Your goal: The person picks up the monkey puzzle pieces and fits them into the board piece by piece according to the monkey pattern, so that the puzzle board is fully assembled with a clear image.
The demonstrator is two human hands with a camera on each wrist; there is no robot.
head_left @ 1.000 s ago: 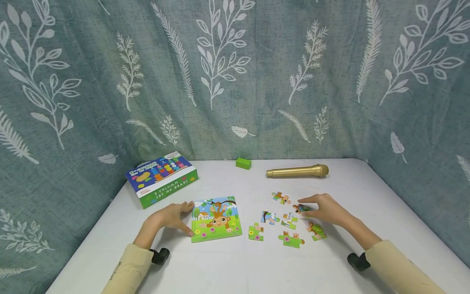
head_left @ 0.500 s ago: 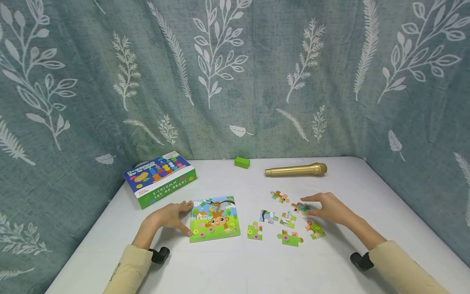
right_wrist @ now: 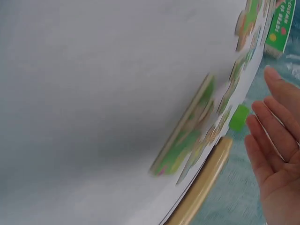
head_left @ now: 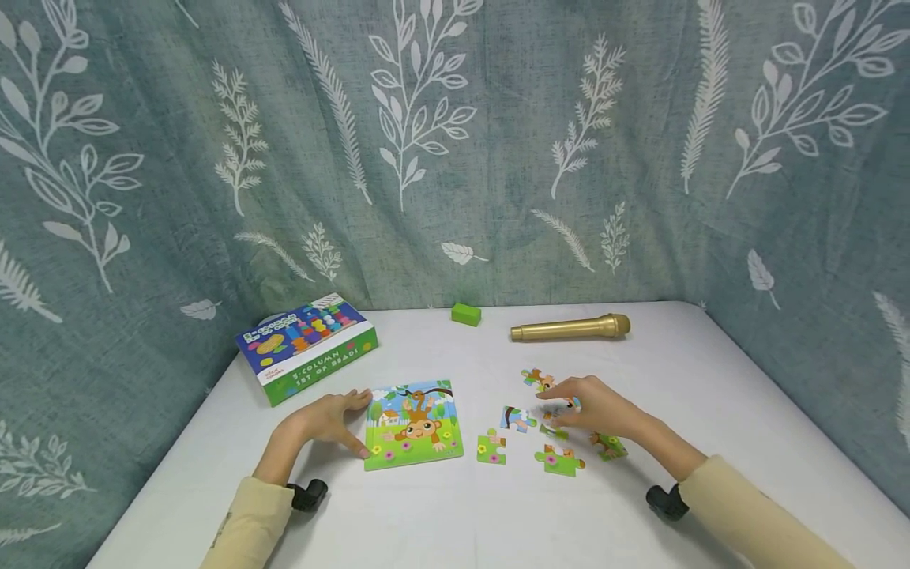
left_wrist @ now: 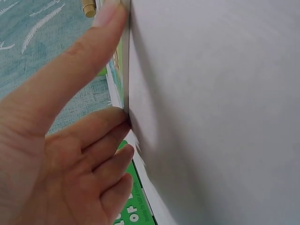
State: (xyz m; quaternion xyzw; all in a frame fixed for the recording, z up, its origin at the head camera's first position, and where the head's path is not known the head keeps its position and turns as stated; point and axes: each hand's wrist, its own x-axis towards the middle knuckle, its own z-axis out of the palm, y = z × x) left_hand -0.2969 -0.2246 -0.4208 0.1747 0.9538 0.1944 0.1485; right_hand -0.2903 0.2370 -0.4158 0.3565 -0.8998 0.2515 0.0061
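Looks like the piece-picking step: left steadies, right works over the loose pieces.

Left hand (head_left: 320,419): grip spread along the left edge of the monkey puzzle board (head_left: 415,427), thumb at the near corner, fingers at the far one. Contact on the edge, no wrap. Board lies flat on the tabletop (head_left: 426,521), just right of that grip. Can't tell if its picture is printed or assembled.

Right hand (head_left: 597,407): thumb and index apart, nothing pinched; the right wrist view has the fingers apparently clear of the pieces. A blue-edged jigsaw piece (head_left: 570,405) shows in that gap, partly hidden. Around the right grip: monkey-face piece (head_left: 538,379) just beyond the fingertips, branch piece (head_left: 516,419) just left, yellow-flower piece (head_left: 492,448) further left towards the board, pink-flower piece (head_left: 559,461) on the near side. All loose, none on the board.

My read: next move calls for lowering the right grip, closing on one piece by its edges without nudging neighbours. Pieces are thin and close together, so a stray finger could drag two. Left should hold the board put.
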